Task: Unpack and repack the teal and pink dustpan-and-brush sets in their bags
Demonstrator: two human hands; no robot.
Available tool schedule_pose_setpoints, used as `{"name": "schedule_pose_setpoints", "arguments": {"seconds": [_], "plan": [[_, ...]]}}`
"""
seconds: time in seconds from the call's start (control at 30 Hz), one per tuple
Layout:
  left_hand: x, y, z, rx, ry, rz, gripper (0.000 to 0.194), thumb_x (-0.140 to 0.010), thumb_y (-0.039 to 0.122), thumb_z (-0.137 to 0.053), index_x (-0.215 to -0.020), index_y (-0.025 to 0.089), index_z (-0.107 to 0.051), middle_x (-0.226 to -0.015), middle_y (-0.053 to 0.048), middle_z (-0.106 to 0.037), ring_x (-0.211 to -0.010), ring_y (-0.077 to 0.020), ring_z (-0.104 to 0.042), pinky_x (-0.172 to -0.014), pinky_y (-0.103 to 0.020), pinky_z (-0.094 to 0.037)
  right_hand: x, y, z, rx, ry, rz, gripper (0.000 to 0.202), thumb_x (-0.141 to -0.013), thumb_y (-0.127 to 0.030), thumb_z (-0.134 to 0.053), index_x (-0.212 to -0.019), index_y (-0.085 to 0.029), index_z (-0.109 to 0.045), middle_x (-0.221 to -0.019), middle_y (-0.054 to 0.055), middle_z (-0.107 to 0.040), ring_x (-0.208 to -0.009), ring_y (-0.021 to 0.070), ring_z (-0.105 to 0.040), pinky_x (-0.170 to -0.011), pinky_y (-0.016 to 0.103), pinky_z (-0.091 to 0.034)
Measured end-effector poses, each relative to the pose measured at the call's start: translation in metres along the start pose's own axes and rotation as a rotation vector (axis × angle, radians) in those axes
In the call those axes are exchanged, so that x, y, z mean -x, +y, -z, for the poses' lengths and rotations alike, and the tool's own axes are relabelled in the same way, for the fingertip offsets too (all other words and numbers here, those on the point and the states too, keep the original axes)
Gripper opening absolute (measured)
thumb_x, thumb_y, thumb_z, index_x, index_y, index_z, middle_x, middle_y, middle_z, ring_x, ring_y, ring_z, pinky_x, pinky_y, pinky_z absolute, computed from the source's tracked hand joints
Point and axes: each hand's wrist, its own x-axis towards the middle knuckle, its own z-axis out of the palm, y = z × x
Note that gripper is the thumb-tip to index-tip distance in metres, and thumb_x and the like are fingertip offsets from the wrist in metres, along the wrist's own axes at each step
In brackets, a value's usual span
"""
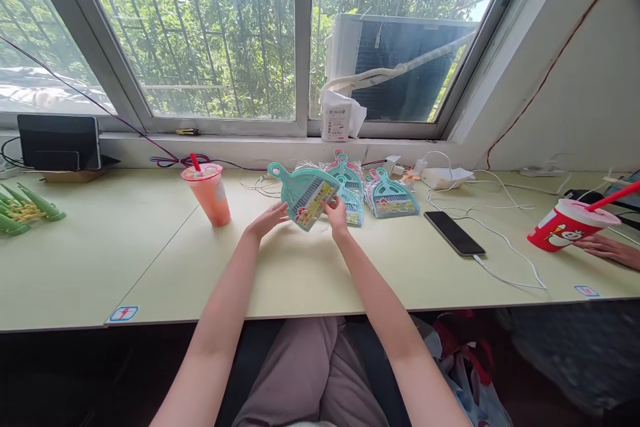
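We count one packaged dustpan set [311,199] in hand and at least three more sets [395,203] grouped toward the worktop's back edge, right of centre; overlap prevents an exact count. We also log two cups with red straws: one clear cup [213,197] with a pinkish-orange drink, back left of centre, and one red cup [560,227] near the right end, touched by another person's hand [610,250]. One phone [455,233], cable attached, lies right of centre; one tablet [59,141] stands near the back left corner. Two stickers [123,313] mark the front edge.

The held set is teal, with a looped handle pointing up and to the left, a brush with greyish bristles and a yellow printed label with red pictures. We see it tilted over the worktop's middle, toward the back edge.

Our right hand [336,210] is closed in a pinch on its right side, thumb over the label. Our left hand [270,219] meets its lower left edge; fingertips are partly hidden, so we cannot tell how far it is open.
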Motion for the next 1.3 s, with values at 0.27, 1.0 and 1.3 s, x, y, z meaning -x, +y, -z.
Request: {"name": "schedule_pose_setpoints", "arguments": {"seconds": [0.27,1.0,1.3], "plan": [[-0.012,0.001,0.003,0.027,0.308,-0.041,0.066,-0.071,0.076,-0.065,-0.101,0.017,-0.072,-0.111,-0.015,-0.071,-0.101,-0.0256,-0.066,-0.087,-0.034,-0.048,0.0,-0.005,0.0,-0.076,-0.005,-0.045,0.05,-0.068,-0.036,-0.082,-0.101,-0.025,-0.046,-0.09,0.003,-0.07,-0.09,0.0232,-0.071,-0.077,0.037,-0.063],[-0.002,0.013,0.007,-0.214,0.479,-0.203,0.041,-0.064,0.055,-0.082,-0.084,0.019,-0.074,-0.088,-0.01,-0.074,-0.083,-0.0241,-0.067,-0.079,-0.036,-0.05,-0.004,-0.031,0.027,0.092,-0.253,-0.081,0.046,-0.059,-0.027,-0.087,-0.1,-0.021,-0.066,-0.083,0.005,-0.076,-0.085,0.0272,-0.071,-0.073,0.039,-0.056],[0.002,0.016,0.012,-0.113,0.432,-0.14,0.073,-0.069,0.07,-0.07,-0.122,0.02,-0.066,-0.111,-0.012,-0.072,-0.097,-0.0249,-0.067,-0.077,-0.034,-0.053,0.001,-0.031,0.022,0.021,-0.234,-0.028,0.049,-0.061,-0.034,-0.086,-0.104,-0.021,-0.066,-0.092,0.006,-0.076,-0.093,0.0284,-0.07,-0.083,0.044,-0.056]]}}
